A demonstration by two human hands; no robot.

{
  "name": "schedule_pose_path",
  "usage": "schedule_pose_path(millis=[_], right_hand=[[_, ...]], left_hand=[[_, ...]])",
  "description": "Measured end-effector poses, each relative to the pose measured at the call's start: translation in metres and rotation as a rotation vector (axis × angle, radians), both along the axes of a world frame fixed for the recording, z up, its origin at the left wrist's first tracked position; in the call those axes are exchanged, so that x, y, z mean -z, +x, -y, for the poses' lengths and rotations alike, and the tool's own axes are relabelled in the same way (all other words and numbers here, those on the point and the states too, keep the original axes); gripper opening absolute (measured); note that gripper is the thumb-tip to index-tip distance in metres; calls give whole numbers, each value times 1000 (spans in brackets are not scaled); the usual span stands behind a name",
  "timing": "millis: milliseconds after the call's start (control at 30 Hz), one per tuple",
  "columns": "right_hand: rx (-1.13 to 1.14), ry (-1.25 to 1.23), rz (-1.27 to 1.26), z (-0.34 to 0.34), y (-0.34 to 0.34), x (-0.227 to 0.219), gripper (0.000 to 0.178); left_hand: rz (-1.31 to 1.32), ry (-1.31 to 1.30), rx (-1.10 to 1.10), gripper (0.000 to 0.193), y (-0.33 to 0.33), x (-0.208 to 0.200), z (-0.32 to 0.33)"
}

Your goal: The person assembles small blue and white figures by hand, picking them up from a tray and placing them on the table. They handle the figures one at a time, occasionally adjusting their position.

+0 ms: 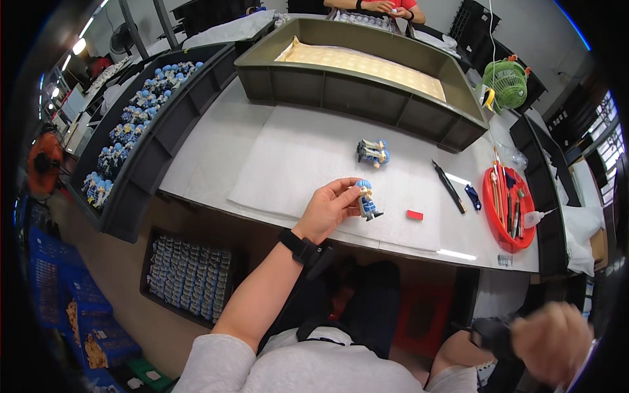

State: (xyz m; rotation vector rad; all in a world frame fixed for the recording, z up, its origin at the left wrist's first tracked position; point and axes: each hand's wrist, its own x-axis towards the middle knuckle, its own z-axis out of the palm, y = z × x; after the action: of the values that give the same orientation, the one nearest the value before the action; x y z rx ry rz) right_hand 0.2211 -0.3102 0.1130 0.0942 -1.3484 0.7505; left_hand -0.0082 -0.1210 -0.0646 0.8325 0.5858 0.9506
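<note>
A small blue-haired doll [366,199] — blue clothes, dark shoes — is held head-up, slightly tilted, near the frame's centre.

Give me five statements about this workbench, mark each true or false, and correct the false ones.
1. The left hand holds a blue-haired figurine. True.
2. The right hand rests on the white mat. False: it is blurred, off to the lower right, away from the mat.
3. The red block lies to the right of the held figurine. True.
4. The brushes are in a blue tray. False: their tray is red.
5. More figurines lie on the mat, beyond the held one. True.
</note>
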Motion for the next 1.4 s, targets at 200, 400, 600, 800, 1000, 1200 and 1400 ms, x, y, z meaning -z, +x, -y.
schedule_pose_path(millis=[200,400,600,800,1000,1200,1400], right_hand=[[367,-982,365,-123,-58,151,20],[82,-1158,348,-145,-81,167,30],[139,-1048,331,-138,-78,177,30],[377,-866,332,-137,-86,188,36],[407,-857,354,-138,-86,185,43],[456,-841,409,-139,-85,189,43],[451,-854,386,-138,-85,189,44]], left_hand=[[20,-7,-34,28,-10,2,0],[76,8,-42,27,-10,2,3],[77,20,-25,30,-8,4,2],[-63,85,-70,35,-8,9,5],[27,51,-96,33,-9,9,6],[72,96,-70,32,-11,12,5],[67,67,-60,31,-9,7,5]])
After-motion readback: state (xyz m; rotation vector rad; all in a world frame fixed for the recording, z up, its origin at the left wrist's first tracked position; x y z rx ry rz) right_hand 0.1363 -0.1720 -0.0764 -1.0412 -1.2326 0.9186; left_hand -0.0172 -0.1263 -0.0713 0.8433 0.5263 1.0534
